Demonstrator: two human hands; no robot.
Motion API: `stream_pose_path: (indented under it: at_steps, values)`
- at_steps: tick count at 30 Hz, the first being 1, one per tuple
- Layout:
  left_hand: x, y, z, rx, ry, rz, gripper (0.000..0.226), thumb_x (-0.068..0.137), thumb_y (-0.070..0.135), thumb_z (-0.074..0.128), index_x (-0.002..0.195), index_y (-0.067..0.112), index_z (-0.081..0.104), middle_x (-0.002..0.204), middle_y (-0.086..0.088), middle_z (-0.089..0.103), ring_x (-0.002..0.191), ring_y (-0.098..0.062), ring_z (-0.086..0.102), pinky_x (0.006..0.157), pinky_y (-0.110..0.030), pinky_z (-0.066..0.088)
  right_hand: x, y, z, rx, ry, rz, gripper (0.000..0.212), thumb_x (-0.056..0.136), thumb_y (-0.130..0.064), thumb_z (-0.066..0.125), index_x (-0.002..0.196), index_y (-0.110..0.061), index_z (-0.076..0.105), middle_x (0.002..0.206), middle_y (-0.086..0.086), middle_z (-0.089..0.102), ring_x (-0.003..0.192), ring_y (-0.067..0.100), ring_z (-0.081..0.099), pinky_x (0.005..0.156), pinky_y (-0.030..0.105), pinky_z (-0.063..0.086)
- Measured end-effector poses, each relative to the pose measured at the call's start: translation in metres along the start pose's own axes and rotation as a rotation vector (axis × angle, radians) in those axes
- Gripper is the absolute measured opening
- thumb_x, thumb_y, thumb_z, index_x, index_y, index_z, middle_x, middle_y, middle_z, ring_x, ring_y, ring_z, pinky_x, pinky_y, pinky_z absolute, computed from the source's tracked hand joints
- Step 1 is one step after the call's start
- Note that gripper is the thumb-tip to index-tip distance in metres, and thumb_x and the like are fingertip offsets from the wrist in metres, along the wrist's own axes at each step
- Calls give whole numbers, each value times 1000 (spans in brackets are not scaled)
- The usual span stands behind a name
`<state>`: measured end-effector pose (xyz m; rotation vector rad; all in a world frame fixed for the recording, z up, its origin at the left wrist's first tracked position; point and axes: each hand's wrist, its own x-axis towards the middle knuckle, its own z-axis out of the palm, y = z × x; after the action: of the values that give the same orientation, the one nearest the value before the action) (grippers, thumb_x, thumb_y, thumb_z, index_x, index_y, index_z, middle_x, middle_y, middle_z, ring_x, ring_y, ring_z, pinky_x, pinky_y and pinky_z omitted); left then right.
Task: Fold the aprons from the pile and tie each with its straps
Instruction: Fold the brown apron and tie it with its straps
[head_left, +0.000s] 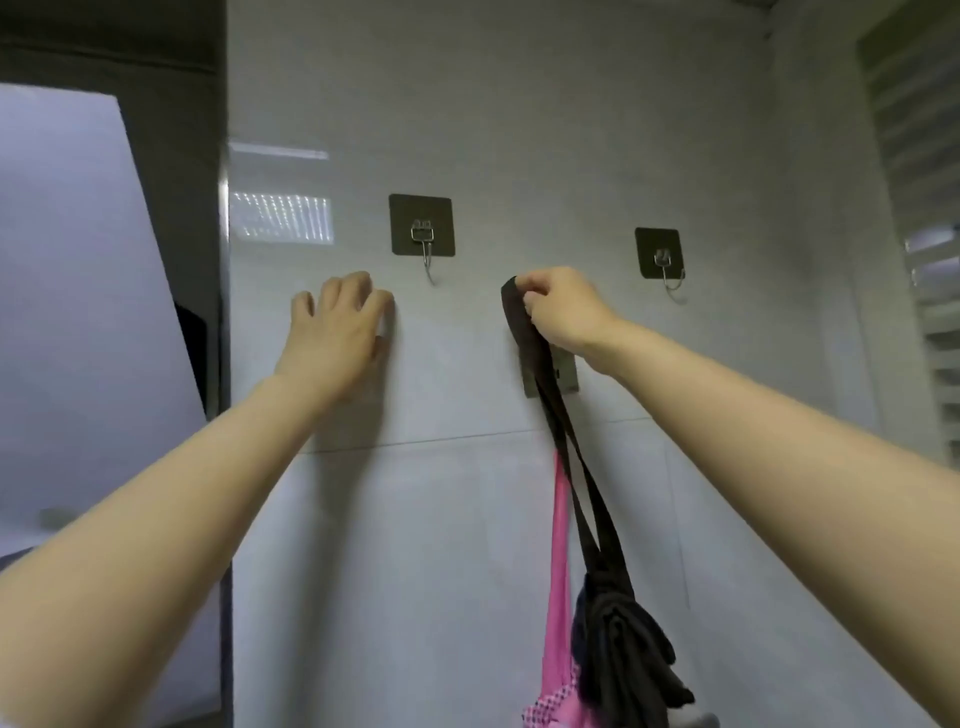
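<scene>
While one pink apron (559, 571) hangs, the right hand (563, 310) grips one black strap (519, 325).

Tiled wall (519, 104): left hook (422, 228), right hook (658, 254), lower hook plate (567, 380); pink apron (560, 571) hanging.

The left forearm (182, 493) and the right forearm (779, 415) are bare along all of their visible length, uncovered right up to the wrists. The left hand (337, 327) and the right hand (563, 306) are bare too, with smooth backs, rounded knuckles and fairly short fingers (358, 283).
</scene>
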<state>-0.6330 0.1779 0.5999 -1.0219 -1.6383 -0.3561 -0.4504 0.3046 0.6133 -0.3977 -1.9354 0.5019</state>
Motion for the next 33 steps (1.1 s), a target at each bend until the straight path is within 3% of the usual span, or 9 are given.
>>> stream_pose_path:
  at_steps: [3,6,13,20,23,27,30,32,33]
  values:
    - [1,-7,1,31,31,34,39,86,15,56,125,9,51,133,-16,43,117,-34,41,90,-45,29,21,-16,9,-35,49,-102,33,96,-4,39,122,-1,59,127,12,59,120,24,51,97,22,36]
    - [0,-3,3,47,30,33,40,88,18,53,127,11,50,134,-15,43,118,-34,41,91,-46,28,40,-31,18,-66,70,-177,31,95,-5,42,118,-4,62,122,11,62,117,25,53,92,23,37]
    - [2,-3,-1,181,-46,38,47,95,31,39,140,21,29,145,-8,25,128,-28,29,99,-44,26,69,-52,45,-197,45,-308,34,94,-4,41,122,-10,59,124,15,59,113,30,55,88,25,40]
    - [1,-4,-3,214,-62,50,48,96,32,38,139,15,30,145,-10,25,127,-30,30,96,-44,26,70,-74,50,-300,54,-413,30,91,0,43,113,-7,63,117,15,62,107,32,56,88,32,45]
    - [0,-6,-2,208,-71,51,51,96,33,37,144,20,24,147,-7,22,129,-28,27,98,-44,25,70,-77,57,-367,19,-349,28,88,1,45,108,-2,65,114,17,63,105,34,58,90,36,49]
    - [0,-8,-2,221,-87,61,53,96,34,36,145,25,19,150,-6,17,133,-26,24,102,-43,24,65,-63,56,-369,48,-236,14,83,-2,49,93,-3,59,100,20,59,100,38,58,74,31,45]
    - [0,-8,-3,216,-96,60,53,96,33,36,145,25,19,150,-5,16,134,-26,22,103,-43,23,62,-55,52,-381,26,-193,23,84,-3,49,107,-2,52,107,19,58,99,37,56,73,30,40]
    - [0,-7,-1,218,-102,57,54,96,32,36,145,25,17,152,-6,14,135,-26,20,104,-44,22,60,-49,51,-436,2,-179,6,87,-2,46,83,-5,50,93,14,55,86,33,51,69,29,36]
    - [-1,-7,-1,217,-105,55,54,96,32,35,146,24,16,152,-6,13,136,-26,19,105,-45,21,59,-47,51,-464,5,-170,16,89,-2,45,74,-8,44,87,12,52,82,31,47,68,29,34]
